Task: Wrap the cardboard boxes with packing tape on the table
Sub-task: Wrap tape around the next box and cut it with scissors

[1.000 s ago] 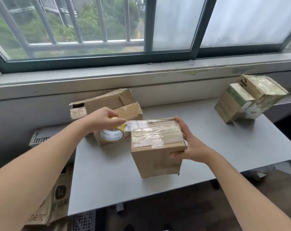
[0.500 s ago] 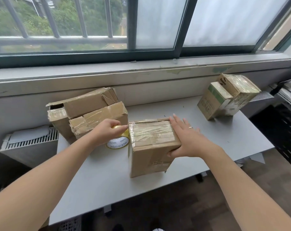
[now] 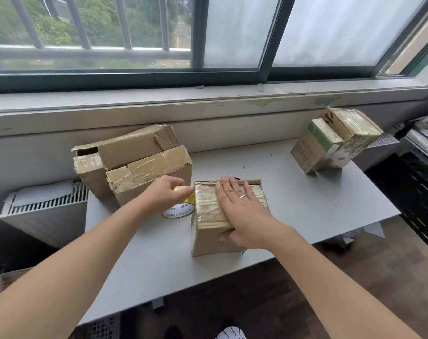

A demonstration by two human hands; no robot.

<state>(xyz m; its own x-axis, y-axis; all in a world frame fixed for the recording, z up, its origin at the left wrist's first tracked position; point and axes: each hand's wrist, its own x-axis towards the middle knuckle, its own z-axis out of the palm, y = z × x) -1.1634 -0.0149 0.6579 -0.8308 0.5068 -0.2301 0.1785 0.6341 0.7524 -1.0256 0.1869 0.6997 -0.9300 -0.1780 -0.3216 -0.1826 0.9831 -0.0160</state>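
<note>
Two hands, upright box (image 3: 209,237), tape roll (image 3: 180,209) seemingly pressed leftside

- A cardboard box (image 3: 215,231) stands on the grey table (image 3: 306,204), its top glossy with tape.
- The right hand (image 3: 242,211) lies flat on the box top, fingers spread, thumb on the near face.
- The left hand (image 3: 166,194) grips a tape roll (image 3: 181,206) against the box's left side.
- Two worn boxes (image 3: 137,165) sit behind the roll; two taped boxes (image 3: 335,140) stand at the far right.

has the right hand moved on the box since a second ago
Yes. The right hand slid from gripping the box's right side up onto its taped top, toward the tape roll.
</note>
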